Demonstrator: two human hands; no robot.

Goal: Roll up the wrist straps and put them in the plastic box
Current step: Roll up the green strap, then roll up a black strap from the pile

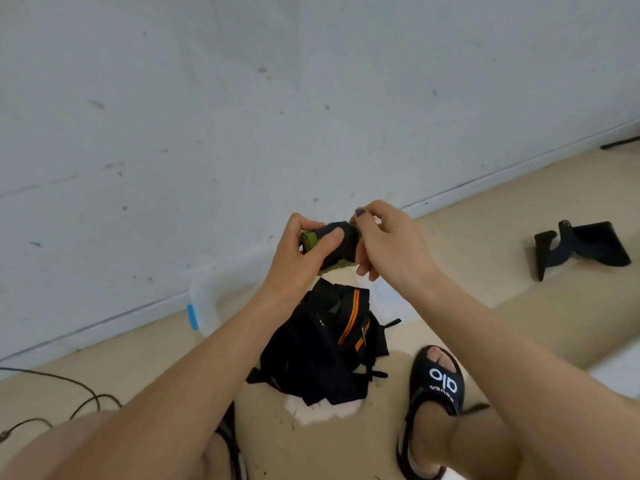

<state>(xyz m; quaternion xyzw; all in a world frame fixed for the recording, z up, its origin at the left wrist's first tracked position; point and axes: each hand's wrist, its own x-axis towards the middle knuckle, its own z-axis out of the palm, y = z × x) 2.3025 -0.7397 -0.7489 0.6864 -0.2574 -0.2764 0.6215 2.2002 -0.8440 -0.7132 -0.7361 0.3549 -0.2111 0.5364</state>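
Note:
A black and green wrist strap (pixel 341 245), mostly rolled into a tight bundle, is held in the air between both hands. My left hand (pixel 299 254) grips the roll from the left, thumb across its front. My right hand (pixel 384 240) pinches the roll's right end from above. Below them on the floor lies a heap of black wrist straps (pixel 325 344) with orange stripes. The clear plastic box (pixel 207 303) with a blue clip stands against the wall behind the heap, partly hidden by my left forearm.
A grey wall rises close ahead. A black stand (pixel 581 247) lies on the floor at right. Black cables (pixel 69 393) run along the floor at lower left. My feet in black sandals (pixel 436 386) flank the heap.

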